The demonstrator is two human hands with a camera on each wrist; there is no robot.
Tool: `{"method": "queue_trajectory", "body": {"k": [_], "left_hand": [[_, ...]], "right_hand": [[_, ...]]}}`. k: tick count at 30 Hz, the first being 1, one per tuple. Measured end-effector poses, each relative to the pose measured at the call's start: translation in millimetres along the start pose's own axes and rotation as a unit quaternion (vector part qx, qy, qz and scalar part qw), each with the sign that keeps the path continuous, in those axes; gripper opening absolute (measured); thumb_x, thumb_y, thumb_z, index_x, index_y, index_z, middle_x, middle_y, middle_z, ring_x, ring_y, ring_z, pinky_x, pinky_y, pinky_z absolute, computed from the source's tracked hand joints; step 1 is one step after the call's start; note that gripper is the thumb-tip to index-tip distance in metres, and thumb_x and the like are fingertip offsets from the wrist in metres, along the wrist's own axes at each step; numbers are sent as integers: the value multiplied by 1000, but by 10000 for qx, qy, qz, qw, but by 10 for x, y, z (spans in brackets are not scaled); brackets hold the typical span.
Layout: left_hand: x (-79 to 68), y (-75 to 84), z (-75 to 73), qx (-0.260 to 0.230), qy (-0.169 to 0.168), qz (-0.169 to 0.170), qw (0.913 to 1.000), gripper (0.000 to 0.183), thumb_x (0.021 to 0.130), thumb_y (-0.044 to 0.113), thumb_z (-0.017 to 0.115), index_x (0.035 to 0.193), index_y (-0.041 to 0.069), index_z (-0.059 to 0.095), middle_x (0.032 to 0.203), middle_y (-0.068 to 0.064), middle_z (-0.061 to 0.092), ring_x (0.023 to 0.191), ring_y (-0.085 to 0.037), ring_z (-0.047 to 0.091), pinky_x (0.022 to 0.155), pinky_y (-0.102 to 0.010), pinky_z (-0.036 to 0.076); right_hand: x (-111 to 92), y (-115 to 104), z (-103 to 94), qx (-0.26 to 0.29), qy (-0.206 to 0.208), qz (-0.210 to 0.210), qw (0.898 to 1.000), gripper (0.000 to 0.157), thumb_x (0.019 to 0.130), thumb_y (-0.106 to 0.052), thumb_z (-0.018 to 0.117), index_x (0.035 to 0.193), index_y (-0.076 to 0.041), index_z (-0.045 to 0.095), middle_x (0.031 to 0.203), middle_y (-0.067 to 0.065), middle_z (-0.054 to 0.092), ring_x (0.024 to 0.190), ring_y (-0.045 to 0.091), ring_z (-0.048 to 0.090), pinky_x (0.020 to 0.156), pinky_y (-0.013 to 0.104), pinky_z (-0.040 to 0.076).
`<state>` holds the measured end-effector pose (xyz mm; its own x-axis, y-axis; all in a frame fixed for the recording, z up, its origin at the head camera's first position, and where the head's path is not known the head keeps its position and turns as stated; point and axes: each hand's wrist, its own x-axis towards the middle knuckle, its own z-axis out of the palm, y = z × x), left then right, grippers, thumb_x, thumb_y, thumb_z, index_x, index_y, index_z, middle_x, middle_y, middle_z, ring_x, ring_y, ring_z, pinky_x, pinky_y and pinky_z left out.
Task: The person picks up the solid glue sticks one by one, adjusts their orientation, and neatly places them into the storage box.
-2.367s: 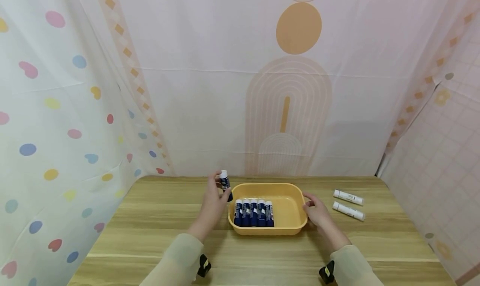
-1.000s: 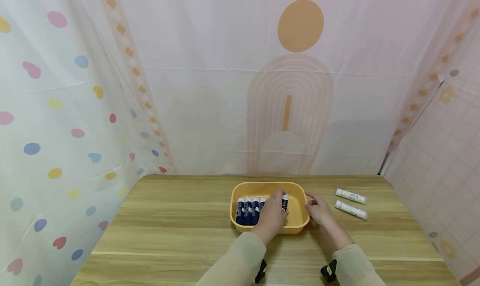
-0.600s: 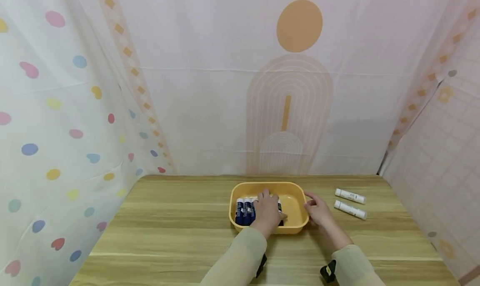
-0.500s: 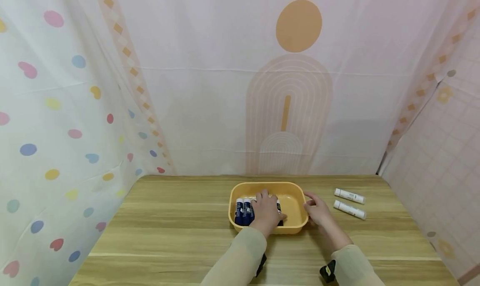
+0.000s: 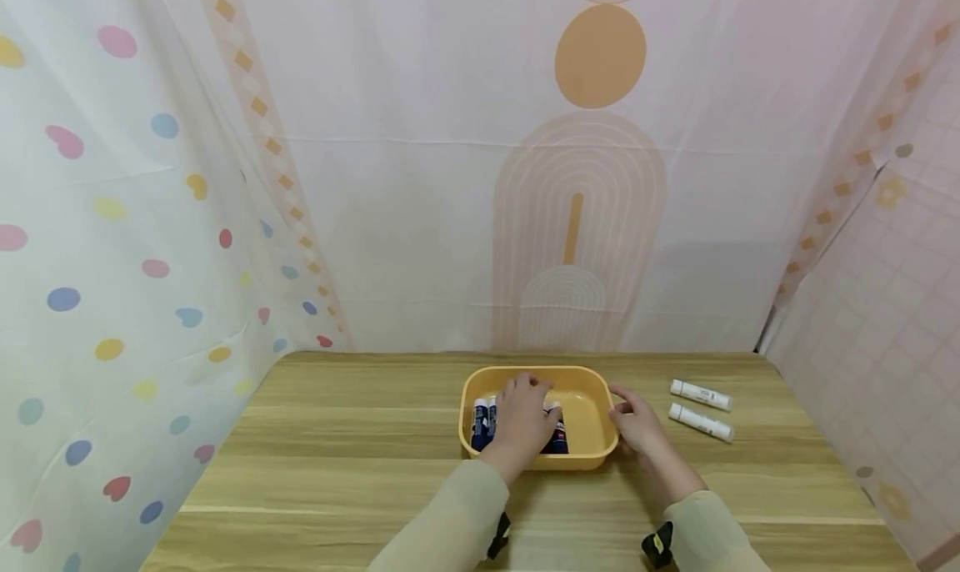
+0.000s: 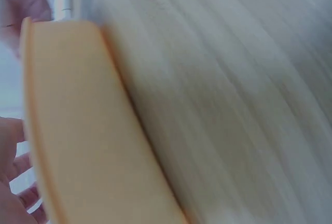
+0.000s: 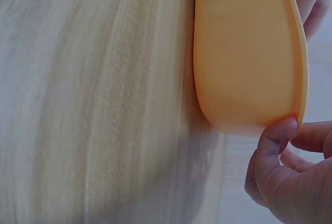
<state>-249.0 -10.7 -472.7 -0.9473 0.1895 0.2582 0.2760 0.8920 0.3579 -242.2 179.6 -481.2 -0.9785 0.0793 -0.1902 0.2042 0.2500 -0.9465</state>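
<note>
A yellow plastic basket (image 5: 536, 462) stands on the table with a row of dark blue glue sticks (image 5: 480, 426) with white caps in its left and middle part. My left hand (image 5: 519, 418) is over the row, its fingers reaching toward the caps, and hides the middle sticks; in the left wrist view its fingers (image 6: 19, 167) show loosely extended beyond the rim. To the right of that hand one glue stick (image 5: 559, 434) shows, leaning slightly. At the basket's right end, my right hand (image 5: 636, 419) pinches the rim between thumb and fingers (image 7: 277, 136).
Two white tubes (image 5: 701, 394) lie side by side on the wooden table (image 5: 337, 455), right of the basket. A patterned curtain (image 5: 405, 222) hangs behind the table's back edge, with more cloth at both sides.
My left hand carried a glue stick from left of the basket into it and let go at the row's right end. It then moved left over the row. The right hand stays at the rim.
</note>
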Motion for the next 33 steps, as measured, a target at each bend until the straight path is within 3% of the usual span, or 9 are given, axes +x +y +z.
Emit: {"method": "queue_trajectory", "body": {"k": [3,6,10,13,17,23,25,33], "left_hand": [[-42,-133,-123,-385,314,60,9987,39,88,31,65,124,17,61,122,-7,55,112,-27,49,93,-47,42],[-94,-307,-230,-887,693,-87,9936,43,87,25,66,127,13,59,122,-11,56,113,-31,50,93,-48,44],[-164,-581,-321,-1668,1091,-512,9786,51,85,17,67,133,8,51,121,-18,53,110,-35,51,93,-50,46],[-205,-781,-361,-2238,1090,-886,9644,54,86,11,66,135,4,47,119,-21,52,107,-35,52,91,-50,48],[-243,-984,-395,-3079,655,-1380,9391,49,89,7,61,135,-3,46,112,-22,55,97,-31,56,81,-41,52],[-285,-1100,-411,-4392,-329,-2228,8697,45,96,10,49,138,-5,41,115,-23,53,86,-23,59,69,-32,55],[-290,-1113,-408,-4530,-452,-2342,8590,44,97,9,47,138,-5,41,116,-24,52,82,-21,59,67,-31,55],[-273,-1141,-335,-4581,-442,-2283,8580,38,95,0,50,132,-7,47,99,-14,53,72,-15,52,59,-24,48]], "right_hand": [[0,7,-2,-18,12,-17,10000,43,95,0,47,138,-2,42,97,10,45,62,14,48,50,23,42],[-5,9,-3,-38,12,-24,10000,43,95,-1,47,138,-2,43,97,10,45,62,14,47,49,23,40],[-14,8,-2,-35,-25,-31,10000,43,96,-1,48,138,-2,43,98,10,45,62,14,47,49,24,40],[-11,9,-4,-15,-38,-57,10000,43,96,-1,48,138,-2,43,97,10,45,63,14,47,49,24,40],[2,18,-13,-38,-38,-71,10000,43,96,-1,49,138,-2,43,97,10,45,64,14,48,50,24,41],[12,20,-32,-133,-72,-27,9999,43,96,-3,48,139,-4,42,99,10,46,61,13,46,49,24,40],[13,22,-37,-187,-91,-28,9998,43,96,-4,48,139,-4,42,99,10,46,61,13,45,49,25,40],[9,31,-70,-381,-182,-130,9990,44,96,-4,49,140,-4,42,100,12,47,65,15,49,55,28,46]]}}
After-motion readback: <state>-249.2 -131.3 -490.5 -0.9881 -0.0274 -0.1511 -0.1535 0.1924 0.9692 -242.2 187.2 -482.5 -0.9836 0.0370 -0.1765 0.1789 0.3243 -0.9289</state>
